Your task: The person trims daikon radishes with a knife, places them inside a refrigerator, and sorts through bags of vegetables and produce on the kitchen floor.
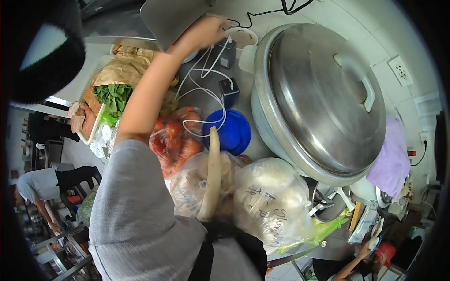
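Note:
My left hand (213,32) reaches to the far edge of the counter, between a metal panel (171,18) and a white cup (244,36). Its fingertips are blurred beside a thin black cable, so whether they hold anything is unclear. Just below the hand stands a black power adapter (228,54) with a white cable plugged in. Nearer to me lies a second black adapter (229,92), its white cable looping over a blue bowl (229,133). My right hand does not show.
A large lidded metal pot (323,98) fills the right. Bagged tomatoes (173,140), a long pale root (213,173), a labelled plastic bag (272,201) and leafy greens (112,96) lie nearer. Other people are at far left (37,182) and lower right (349,269).

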Available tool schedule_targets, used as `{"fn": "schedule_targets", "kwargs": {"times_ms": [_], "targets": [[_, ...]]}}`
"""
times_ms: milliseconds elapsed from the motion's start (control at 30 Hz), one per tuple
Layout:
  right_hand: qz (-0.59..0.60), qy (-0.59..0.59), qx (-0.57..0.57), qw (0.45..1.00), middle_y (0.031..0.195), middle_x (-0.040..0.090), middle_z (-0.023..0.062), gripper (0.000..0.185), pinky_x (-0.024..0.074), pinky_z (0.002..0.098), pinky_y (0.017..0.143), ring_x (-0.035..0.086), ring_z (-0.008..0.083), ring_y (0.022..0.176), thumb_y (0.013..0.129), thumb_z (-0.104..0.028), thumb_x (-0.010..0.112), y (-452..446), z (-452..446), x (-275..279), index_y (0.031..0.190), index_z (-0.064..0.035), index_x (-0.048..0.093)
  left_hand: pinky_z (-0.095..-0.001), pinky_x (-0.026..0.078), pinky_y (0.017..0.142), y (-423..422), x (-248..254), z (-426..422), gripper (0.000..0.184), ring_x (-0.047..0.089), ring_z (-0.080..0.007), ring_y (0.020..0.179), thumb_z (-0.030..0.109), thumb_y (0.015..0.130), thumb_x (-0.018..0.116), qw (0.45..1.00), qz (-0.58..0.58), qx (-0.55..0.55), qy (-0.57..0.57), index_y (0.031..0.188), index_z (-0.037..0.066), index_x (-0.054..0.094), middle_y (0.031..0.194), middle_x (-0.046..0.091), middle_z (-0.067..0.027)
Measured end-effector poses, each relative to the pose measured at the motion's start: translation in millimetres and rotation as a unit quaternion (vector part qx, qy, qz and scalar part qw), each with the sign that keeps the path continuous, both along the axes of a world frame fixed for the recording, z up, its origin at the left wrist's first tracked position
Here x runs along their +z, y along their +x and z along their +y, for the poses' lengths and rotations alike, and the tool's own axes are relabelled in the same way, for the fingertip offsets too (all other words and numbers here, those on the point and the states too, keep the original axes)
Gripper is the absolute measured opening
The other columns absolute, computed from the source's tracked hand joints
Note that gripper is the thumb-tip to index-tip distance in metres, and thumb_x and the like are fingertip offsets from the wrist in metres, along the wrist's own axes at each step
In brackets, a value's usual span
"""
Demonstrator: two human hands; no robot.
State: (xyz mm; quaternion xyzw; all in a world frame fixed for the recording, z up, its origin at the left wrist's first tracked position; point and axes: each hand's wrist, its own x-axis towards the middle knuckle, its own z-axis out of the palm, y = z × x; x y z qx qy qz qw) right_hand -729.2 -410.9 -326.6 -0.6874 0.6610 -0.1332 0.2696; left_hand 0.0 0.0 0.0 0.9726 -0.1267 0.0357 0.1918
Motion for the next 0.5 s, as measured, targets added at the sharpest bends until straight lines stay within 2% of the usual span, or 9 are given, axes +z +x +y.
{"fn": "schedule_targets", "kwargs": {"times_ms": [33,67,100,167,233,333,433,467,500], "targets": [[0.079,0.059,-0.024,0.995,0.108,0.052,0.0184,0.057,0.0393,0.031,0.08,0.049,0.022,0.09,0.087,-0.023,0.068,22.1,8.3,25.5,0.134,-0.0004,0.043,-0.0419,0.049,0.086,-29.1,-9.1,0.3,0.041,0.061,-0.0326,0.099,0.019,0.08,0.062,0.992,-0.087,-0.075,0.054,0.119,0.006,0.059,0.099,0.064,-0.0203],[0.157,0.116,-0.048,0.98,0.131,0.049,0.0217,0.063,0.0382,0.031,0.1,0.048,0.0245,0.114,0.086,-0.019,0.069,30.5,12.3,35.0,0.138,-0.0018,0.039,-0.0427,0.048,0.09,-52.9,-27.2,-0.5,0.046,0.055,-0.034,0.109,0.021,0.079,0.064,0.988,-0.092,-0.093,0.076,0.122,0.007,0.056,0.112,0.057,-0.021],[0.101,0.047,-0.029,0.993,0.106,0.051,0.017,0.057,0.0386,0.0309,0.079,0.049,0.0217,0.089,0.087,-0.024,0.067,29.9,5.1,19.8,0.132,0.0011,0.043,-0.0431,0.045,0.096,-82.9,-24.3,-18.5,0.054,0.05,-0.0353,0.116,0.025,0.075,0.068,0.995,-0.049,-0.066,0.063,0.125,0.008,0.054,0.125,0.048,-0.0203],[0.011,-0.082,0.005,0.997,0.055,0.053,0.0077,0.051,0.0392,0.0306,0.037,0.049,0.0161,0.041,0.09,-0.033,0.064,3.4,3.8,-15.3,0.119,0.007,0.05,-0.0426,0.038,0.103,-112.6,-46.9,-33.3,0.07,0.043,-0.0388,0.124,0.027,0.068,0.077,0.991,-0.117,-0.052,0.032,0.13,0.014,0.049,0.133,0.042,-0.0212],[-0.005,-0.062,-0.006,0.998,0.054,0.052,0.0069,0.05,0.0387,0.0316,0.037,0.049,0.016,0.04,0.091,-0.032,0.063,23.0,16.3,9.3,0.118,0.008,0.051,-0.0459,0.037,0.103,-125.8,-70.4,-44.3,0.077,0.042,-0.0416,0.124,0.031,0.062,0.083,0.975,-0.215,0.004,0.053,0.129,0.015,0.05,0.137,0.039,-0.0222],[-0.007,-0.063,0.01,0.998,0.058,0.054,0.0094,0.045,0.0428,0.0333,0.044,0.053,0.0177,0.046,0.09,-0.029,0.064,49.7,22.3,34.4,0.113,0.0073,0.054,-0.0479,0.036,0.104,-134.0,-94.3,-53.0,0.083,0.04,-0.043,0.125,0.036,0.058,0.086,0.976,-0.208,0.05,0.048,0.129,0.012,0.05,0.138,0.041,-0.0209],[-0.031,-0.075,0.032,0.996,0.063,0.056,0.0132,0.033,0.0457,0.0369,0.054,0.054,0.0219,0.055,0.088,-0.023,0.065,10.0,10.2,-6.2,0.098,0.007,0.056,-0.0455,0.035,0.104,-116.7,-112.8,-52.0,0.073,0.051,-0.0354,0.118,0.031,0.061,0.085,0.98,-0.195,0.01,0.033,0.122,0.002,0.056,0.118,0.061,-0.0187],[-0.068,-0.079,0.035,0.994,0.064,0.058,0.0152,0.029,0.0451,0.0396,0.055,0.054,0.0242,0.055,0.088,-0.02,0.064,12.9,11.2,-0.7,0.094,0.0068,0.056,-0.0452,0.037,0.103,-108.0,-137.2,-41.6,0.073,0.053,-0.0342,0.116,0.029,0.061,0.085,0.969,-0.241,0.008,0.046,0.122,0.001,0.056,0.117,0.062,-0.0186],[-0.044,-0.07,0.018,0.996,0.063,0.058,0.0167,0.026,0.0445,0.0395,0.054,0.054,0.0239,0.054,0.088,-0.019,0.063,42.2,20.0,52.0,0.094,0.0051,0.056,-0.0424,0.042,0.098,-107.4,-137.2,-42.3,0.071,0.056,-0.0348,0.111,0.025,0.063,0.085,0.982,-0.186,0.024,0.012,0.122,-0.001,0.055,0.115,0.063,-0.0166]]}}
